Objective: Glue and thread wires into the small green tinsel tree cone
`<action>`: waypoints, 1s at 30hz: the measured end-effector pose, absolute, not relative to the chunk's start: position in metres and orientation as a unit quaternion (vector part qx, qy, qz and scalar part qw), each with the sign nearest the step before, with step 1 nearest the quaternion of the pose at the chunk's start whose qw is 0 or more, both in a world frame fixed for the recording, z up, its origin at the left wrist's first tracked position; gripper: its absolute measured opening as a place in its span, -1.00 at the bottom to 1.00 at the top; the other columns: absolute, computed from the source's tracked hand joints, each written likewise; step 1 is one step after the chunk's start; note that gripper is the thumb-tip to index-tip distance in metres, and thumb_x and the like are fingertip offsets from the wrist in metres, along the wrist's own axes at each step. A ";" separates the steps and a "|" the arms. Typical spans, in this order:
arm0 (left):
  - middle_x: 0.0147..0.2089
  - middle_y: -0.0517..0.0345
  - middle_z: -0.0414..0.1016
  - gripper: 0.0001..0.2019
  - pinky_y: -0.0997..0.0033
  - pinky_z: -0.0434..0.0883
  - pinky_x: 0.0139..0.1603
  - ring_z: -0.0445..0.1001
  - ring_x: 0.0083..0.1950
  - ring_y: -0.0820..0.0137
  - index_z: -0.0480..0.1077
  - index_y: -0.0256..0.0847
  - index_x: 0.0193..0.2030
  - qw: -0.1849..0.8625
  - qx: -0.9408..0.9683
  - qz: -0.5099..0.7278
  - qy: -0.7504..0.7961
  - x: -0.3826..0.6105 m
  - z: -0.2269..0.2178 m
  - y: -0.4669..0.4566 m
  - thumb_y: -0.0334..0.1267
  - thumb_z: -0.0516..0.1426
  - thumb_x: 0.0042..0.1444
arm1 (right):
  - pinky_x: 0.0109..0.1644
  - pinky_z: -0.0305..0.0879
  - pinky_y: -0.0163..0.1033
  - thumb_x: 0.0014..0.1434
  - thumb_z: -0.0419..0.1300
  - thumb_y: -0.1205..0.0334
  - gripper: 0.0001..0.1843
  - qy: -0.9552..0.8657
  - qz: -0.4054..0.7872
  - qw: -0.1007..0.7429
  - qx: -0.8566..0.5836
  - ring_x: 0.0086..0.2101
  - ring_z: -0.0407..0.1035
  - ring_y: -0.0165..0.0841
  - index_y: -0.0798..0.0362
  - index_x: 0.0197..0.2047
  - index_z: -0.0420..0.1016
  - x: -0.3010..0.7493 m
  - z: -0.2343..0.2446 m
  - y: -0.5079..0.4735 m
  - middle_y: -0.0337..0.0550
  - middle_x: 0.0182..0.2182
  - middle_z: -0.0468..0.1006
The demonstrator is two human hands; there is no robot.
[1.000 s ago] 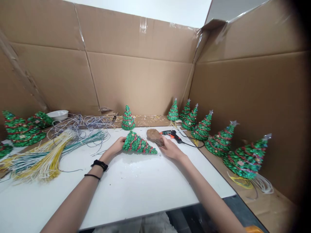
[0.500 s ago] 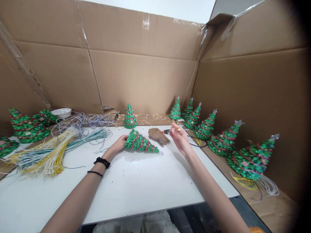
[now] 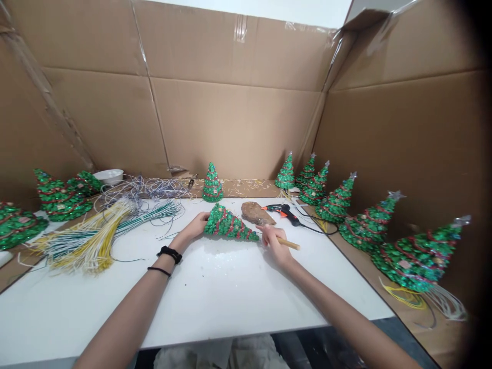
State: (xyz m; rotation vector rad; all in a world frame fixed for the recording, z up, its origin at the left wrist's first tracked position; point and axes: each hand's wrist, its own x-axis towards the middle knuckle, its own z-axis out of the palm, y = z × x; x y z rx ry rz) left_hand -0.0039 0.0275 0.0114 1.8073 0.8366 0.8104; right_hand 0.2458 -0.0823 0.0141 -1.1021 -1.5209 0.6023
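A small green Christmas tree (image 3: 229,225) with red garland lies tilted on its side, tip to the right. My left hand (image 3: 196,226) is closed around its base, the fingers partly hidden behind it. At the tip, my right hand (image 3: 275,245) is closed on a tan stick (image 3: 290,244), whose thick end points right; its front end is hidden by the fingers. Just behind lies a brown pad (image 3: 255,211) with a shiny, glue-like coating. An orange and black glue gun (image 3: 284,211) rests beside it, nozzle over the pad.
Several decorated trees (image 3: 355,220) with silver stars line the right side. Another tree (image 3: 212,183) stands at the back. Bundled wires (image 3: 88,236), tangled wire (image 3: 148,187), a white bowl (image 3: 109,177) and more trees (image 3: 61,195) occupy the left. Cardboard walls (image 3: 238,123) enclose the white table (image 3: 215,307).
My right hand has come down from above the glue gun to the tree's tip, bringing the stick along. The glue gun is now uncovered. My left hand keeps its hold on the tree.
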 end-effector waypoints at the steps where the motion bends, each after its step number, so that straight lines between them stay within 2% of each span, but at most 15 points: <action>1: -0.43 0.13 0.54 -0.83 0.42 0.38 -0.27 0.41 -0.37 0.37 0.49 -0.33 -0.45 0.478 0.738 0.332 0.340 -0.004 0.011 0.028 -0.33 0.10 -0.16 | 0.00 0.28 -0.10 0.24 -0.14 -0.16 -0.37 -0.640 0.266 0.559 -0.455 -0.59 0.17 -0.41 -0.02 -0.76 0.01 0.245 0.011 -0.083 -0.31 -0.76 0.09; 4: -0.40 0.12 0.54 -0.82 0.44 0.38 -0.28 0.41 -0.36 0.38 0.49 -0.33 -0.44 0.479 0.739 0.334 0.336 -0.004 0.010 0.028 -0.35 0.08 -0.16 | 0.05 0.28 -0.08 0.23 -0.12 -0.15 -0.39 -0.644 0.285 0.563 -0.433 -0.64 0.05 -0.45 -0.03 -0.76 -0.02 0.243 0.005 -0.083 -0.35 -0.78 0.05; 10: -0.37 0.13 0.56 -0.84 0.44 0.37 -0.28 0.42 -0.36 0.37 0.48 -0.32 -0.46 0.470 0.745 0.329 0.340 -0.005 0.008 0.031 -0.36 0.08 -0.16 | 0.04 0.28 -0.10 0.23 -0.13 -0.14 -0.39 -0.646 0.273 0.544 -0.460 -0.59 0.17 -0.42 -0.02 -0.76 0.04 0.242 0.005 -0.082 -0.29 -0.76 0.18; 15: -0.35 0.11 0.57 -0.83 0.43 0.38 -0.26 0.43 -0.32 0.35 0.49 -0.32 -0.44 0.478 0.739 0.334 0.338 -0.004 0.008 0.029 -0.34 0.09 -0.16 | -0.10 0.30 -0.15 0.26 -0.15 -0.14 -0.37 -0.661 0.252 0.521 -0.478 -0.59 0.16 -0.42 0.00 -0.76 0.06 0.244 0.003 -0.082 -0.29 -0.77 0.17; 23: -0.39 0.11 0.56 -0.81 0.42 0.40 -0.26 0.44 -0.35 0.35 0.50 -0.34 -0.39 0.490 0.731 0.337 0.334 -0.003 0.010 0.026 -0.34 0.11 -0.16 | -0.17 0.28 -0.18 0.26 -0.16 -0.14 -0.37 -0.685 0.215 0.498 -0.487 -0.57 0.20 -0.39 0.01 -0.74 0.14 0.243 0.005 -0.082 -0.26 -0.73 0.19; 30: -0.43 0.13 0.55 -0.82 0.41 0.40 -0.25 0.44 -0.35 0.35 0.50 -0.33 -0.41 0.486 0.735 0.334 0.335 -0.004 0.010 0.027 -0.33 0.11 -0.13 | -0.08 0.31 -0.15 0.27 -0.19 -0.12 -0.35 -0.691 0.208 0.511 -0.466 -0.55 0.26 -0.37 0.00 -0.75 0.14 0.244 0.006 -0.085 -0.26 -0.73 0.19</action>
